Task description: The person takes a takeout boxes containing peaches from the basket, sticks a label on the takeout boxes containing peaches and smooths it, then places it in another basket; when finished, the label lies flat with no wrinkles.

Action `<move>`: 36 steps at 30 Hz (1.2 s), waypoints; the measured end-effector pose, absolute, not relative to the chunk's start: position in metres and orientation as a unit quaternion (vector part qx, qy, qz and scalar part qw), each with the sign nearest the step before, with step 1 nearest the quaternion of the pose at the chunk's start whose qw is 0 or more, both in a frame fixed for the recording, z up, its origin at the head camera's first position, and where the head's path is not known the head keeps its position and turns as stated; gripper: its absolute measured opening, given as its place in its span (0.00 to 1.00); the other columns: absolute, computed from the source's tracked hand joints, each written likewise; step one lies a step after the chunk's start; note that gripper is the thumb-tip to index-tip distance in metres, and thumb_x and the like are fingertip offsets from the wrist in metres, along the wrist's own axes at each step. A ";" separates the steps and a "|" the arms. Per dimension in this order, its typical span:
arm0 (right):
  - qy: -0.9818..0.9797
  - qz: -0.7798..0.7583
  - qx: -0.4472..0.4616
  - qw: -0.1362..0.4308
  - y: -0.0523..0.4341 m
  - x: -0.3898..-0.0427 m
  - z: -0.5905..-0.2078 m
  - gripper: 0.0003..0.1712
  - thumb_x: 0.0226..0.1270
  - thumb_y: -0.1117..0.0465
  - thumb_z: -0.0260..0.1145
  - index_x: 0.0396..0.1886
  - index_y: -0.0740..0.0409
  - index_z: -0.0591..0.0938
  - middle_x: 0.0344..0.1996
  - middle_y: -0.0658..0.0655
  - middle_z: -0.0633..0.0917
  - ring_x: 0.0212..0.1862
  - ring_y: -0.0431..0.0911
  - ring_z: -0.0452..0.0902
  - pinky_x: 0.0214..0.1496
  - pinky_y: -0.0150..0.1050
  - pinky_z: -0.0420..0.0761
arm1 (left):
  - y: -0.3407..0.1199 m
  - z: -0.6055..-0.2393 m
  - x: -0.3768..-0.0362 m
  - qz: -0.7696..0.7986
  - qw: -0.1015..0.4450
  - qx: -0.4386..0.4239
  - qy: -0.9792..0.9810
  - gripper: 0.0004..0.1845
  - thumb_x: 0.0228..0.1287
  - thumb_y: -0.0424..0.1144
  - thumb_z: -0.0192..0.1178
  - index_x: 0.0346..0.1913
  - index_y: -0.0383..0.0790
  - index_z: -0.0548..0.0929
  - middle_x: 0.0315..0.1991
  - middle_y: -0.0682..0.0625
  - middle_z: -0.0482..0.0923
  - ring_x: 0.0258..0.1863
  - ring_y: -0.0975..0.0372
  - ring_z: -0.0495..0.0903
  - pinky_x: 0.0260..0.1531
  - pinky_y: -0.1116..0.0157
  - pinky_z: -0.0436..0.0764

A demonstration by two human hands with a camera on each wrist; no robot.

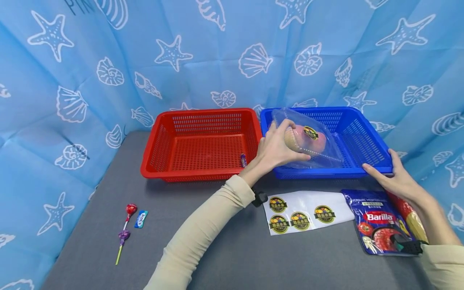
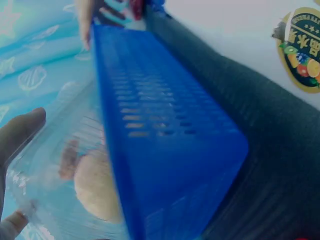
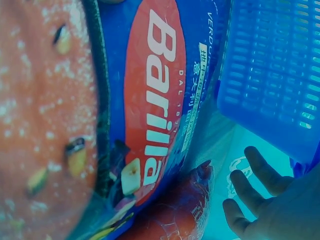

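Left hand (image 1: 277,149), fingers curled round a clear fruit box (image 1: 308,139), holds it over the blue basket (image 1: 366,133); right hand (image 1: 393,177), fingers straight, rests on the basket's near-right corner, seemingly steadying it.

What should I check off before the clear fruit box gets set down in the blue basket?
1. Left hand grips the clear fruit box: ok, fingers curl round its near end.
2. Box over the blue basket, not the red basket: ok.
3. Sticker on the box lid: ok, one shows on top.
4. Right hand steadies the blue basket: ok, fingers rest on its front right rim.
5. Box lid fully closed: cannot tell.
6. Basket floor under the box free: cannot tell, the box hides part of it.
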State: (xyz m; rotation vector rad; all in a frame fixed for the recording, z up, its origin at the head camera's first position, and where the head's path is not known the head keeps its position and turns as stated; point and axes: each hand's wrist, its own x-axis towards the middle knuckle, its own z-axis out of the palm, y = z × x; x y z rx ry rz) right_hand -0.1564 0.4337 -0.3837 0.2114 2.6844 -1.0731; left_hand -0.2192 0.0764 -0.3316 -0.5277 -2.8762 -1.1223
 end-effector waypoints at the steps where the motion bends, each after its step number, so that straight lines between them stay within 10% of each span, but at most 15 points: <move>1: 0.919 -0.368 0.072 0.121 0.434 -0.156 -0.383 0.60 0.78 0.35 0.48 0.76 0.53 0.13 0.73 0.88 0.33 0.73 0.86 0.31 0.69 0.83 0.41 | 0.079 -0.333 -0.219 -0.355 0.001 -0.172 -0.919 0.41 0.44 0.62 0.79 0.61 0.61 0.71 0.75 0.43 0.67 0.68 0.48 0.76 0.58 0.52 0.82; 11: 0.914 -0.384 0.067 0.110 0.430 -0.155 -0.382 0.59 0.79 0.38 0.49 0.77 0.52 0.14 0.73 0.89 0.38 0.73 0.87 0.37 0.70 0.83 0.42 | 0.082 -0.352 -0.223 -0.373 -0.045 -0.188 -0.907 0.41 0.50 0.56 0.78 0.65 0.54 0.70 0.67 0.46 0.77 0.72 0.48 0.72 0.60 0.51 0.83; 17: 0.914 -0.387 0.069 0.101 0.429 -0.154 -0.382 0.59 0.78 0.38 0.50 0.78 0.52 0.16 0.73 0.89 0.39 0.73 0.86 0.38 0.70 0.82 0.43 | 0.081 -0.350 -0.225 -0.357 -0.081 -0.203 -0.908 0.44 0.54 0.56 0.76 0.72 0.55 0.65 0.79 0.43 0.64 0.81 0.40 0.52 0.70 0.42 0.72; 23: 0.917 -0.379 0.078 0.099 0.429 -0.153 -0.386 0.59 0.78 0.37 0.49 0.78 0.51 0.16 0.74 0.89 0.38 0.72 0.86 0.38 0.68 0.83 0.46 | 0.082 -0.354 -0.222 -0.330 -0.072 -0.219 -0.916 0.46 0.60 0.54 0.73 0.77 0.55 0.61 0.82 0.31 0.47 0.76 0.37 0.63 0.67 0.44 0.76; 36: 0.948 -0.277 0.155 0.030 0.411 -0.139 -0.380 0.60 0.73 0.31 0.51 0.82 0.63 0.32 0.72 0.91 0.38 0.69 0.89 0.40 0.60 0.86 0.51 | 0.076 -0.359 -0.221 -0.241 -0.022 -0.272 -0.931 0.36 0.69 0.52 0.64 0.77 0.55 0.65 0.78 0.36 0.62 0.80 0.40 0.58 0.80 0.47 0.59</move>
